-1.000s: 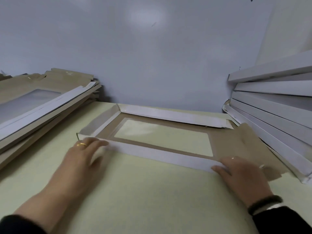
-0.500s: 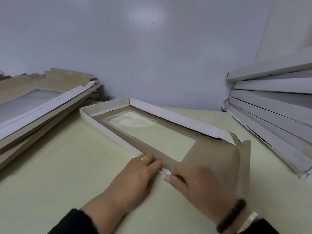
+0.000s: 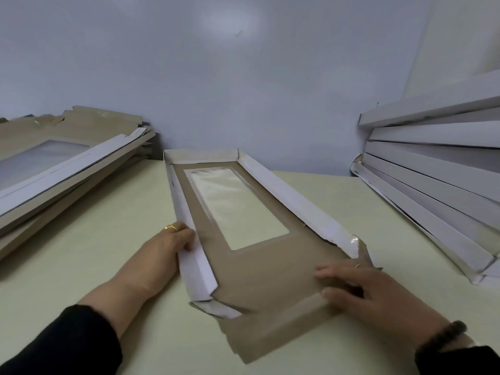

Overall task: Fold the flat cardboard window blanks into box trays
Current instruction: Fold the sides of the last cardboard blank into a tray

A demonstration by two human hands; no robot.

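Note:
A half-folded cardboard window blank (image 3: 259,269) lies lengthwise on the table, brown inside with a clear plastic window (image 3: 235,207). Its far end and both long white side walls stand up; the near end flap (image 3: 273,331) lies flat and unfolded. My left hand (image 3: 165,255) rests against the outside of the left side wall, fingertips hooked over its top edge. My right hand (image 3: 370,290) lies on the brown panel at the near right corner, fingers stretched leftwards and pressing down.
A stack of flat brown blanks (image 3: 54,169) sits at the left. A leaning pile of finished white trays (image 3: 433,185) fills the right. The pale yellow table (image 3: 94,266) meets a grey-blue wall behind.
The blank has been turned from crosswise to lengthwise, its open end towards me. My hands moved apart: the left to the left wall, the right onto the near right corner.

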